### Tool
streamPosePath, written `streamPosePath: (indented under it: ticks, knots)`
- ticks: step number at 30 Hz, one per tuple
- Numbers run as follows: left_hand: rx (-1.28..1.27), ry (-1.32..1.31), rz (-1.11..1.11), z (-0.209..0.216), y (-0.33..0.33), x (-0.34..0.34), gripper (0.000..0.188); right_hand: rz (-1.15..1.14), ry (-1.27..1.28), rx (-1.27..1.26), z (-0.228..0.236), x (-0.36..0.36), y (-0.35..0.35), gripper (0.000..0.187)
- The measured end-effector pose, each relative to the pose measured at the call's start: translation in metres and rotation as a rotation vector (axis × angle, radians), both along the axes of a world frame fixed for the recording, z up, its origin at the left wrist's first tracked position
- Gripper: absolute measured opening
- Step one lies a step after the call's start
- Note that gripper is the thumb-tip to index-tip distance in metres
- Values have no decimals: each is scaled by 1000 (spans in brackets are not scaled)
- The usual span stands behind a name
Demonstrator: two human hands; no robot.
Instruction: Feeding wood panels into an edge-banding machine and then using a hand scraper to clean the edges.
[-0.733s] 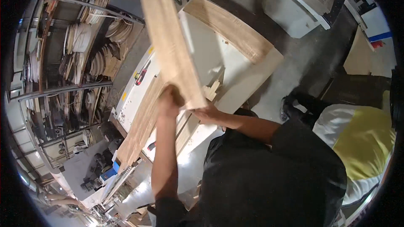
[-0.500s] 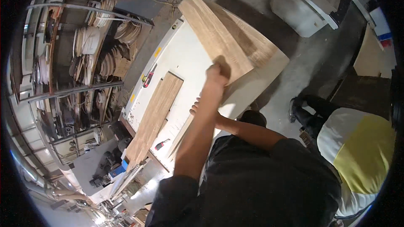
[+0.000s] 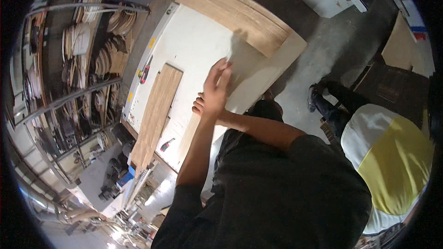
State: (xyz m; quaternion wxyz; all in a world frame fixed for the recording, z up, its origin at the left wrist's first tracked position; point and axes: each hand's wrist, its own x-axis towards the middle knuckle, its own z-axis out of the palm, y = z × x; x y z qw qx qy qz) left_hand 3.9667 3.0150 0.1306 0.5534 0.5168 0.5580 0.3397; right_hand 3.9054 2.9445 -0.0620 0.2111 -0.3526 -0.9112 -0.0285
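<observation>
My left hand (image 3: 218, 85) is open above the white-topped table (image 3: 198, 32), fingers stretched away from me, nothing in it. Past its fingertips, a wide wood-grain board (image 3: 230, 14) lies along the table's far end, on or against another brown panel. My left forearm crosses over my right hand (image 3: 198, 103), whose curled fingers close at the upper end of a narrow pale board (image 3: 188, 136); the palm and exact grip are hidden. To the left lies a long wood-grain board (image 3: 157, 110), overhanging the table's near edge. A red-and-black hand tool (image 3: 167, 145) rests between these boards.
A second red-and-black tool (image 3: 145, 73) lies by a long level-like bar (image 3: 152, 46) along the table's left edge. Shelving (image 3: 69, 106) with stacked offcuts stands at left. A person in a white-and-yellow top (image 3: 392, 157) is at my right.
My left hand has let go of the wide board, which was held tilted and now lies flat, and has drawn back toward me. My right hand stays by the narrow board. The view has shifted.
</observation>
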Motion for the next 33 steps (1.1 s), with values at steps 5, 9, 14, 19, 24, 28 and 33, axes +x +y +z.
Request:
streamPosePath:
  ticks: [5, 9, 14, 19, 24, 28, 33]
  knots:
    - [254, 762, 0, -8, -106, -156, 83, 83, 371, -462, 29, 17, -12, 55]
    - [85, 1284, -130, -31, -199, -233, 104, 84, 97, -249, 43, 25, -3, 84]
    - [158, 1146, 49, -71, -253, -294, 82, 125, -147, -350, 106, 31, 0, 86]
    - [173, 1112, 82, -67, -252, -300, 82, 65, -352, -452, 109, -10, -18, 86]
    - [284, 906, 12, -61, -248, -321, 82, 118, -281, -479, 99, -40, -46, 68]
    - [330, 901, 114, -85, -223, -399, 91, 118, -281, -384, 109, -35, -47, 65]
    - [185, 1208, 185, -109, -175, -514, 141, 146, -98, -323, 99, -37, -49, 78]
